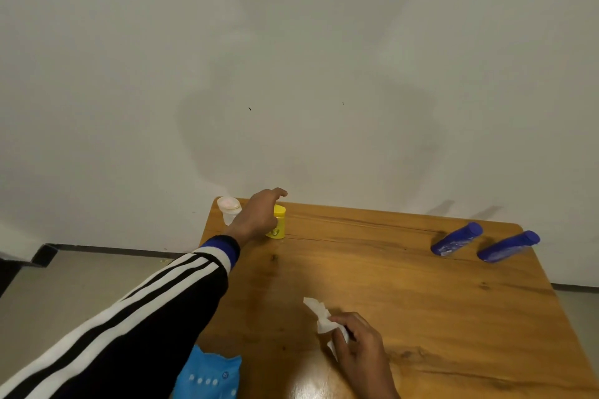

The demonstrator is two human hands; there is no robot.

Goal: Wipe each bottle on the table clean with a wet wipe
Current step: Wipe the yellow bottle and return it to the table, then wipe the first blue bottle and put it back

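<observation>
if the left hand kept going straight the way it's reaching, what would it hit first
Probably the wall. The left hand already grips the yellow bottle at the table's far left corner, with the clear bottle just to its left. Beyond them only wall shows, though depth is hard to judge.

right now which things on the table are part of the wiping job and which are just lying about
Part of the job:
yellow bottle, gripped by the left hand
clear bottle
two blue bottles
wet wipe, held in the right hand
blue wipes pack

Lying about:
nothing that shows
</observation>
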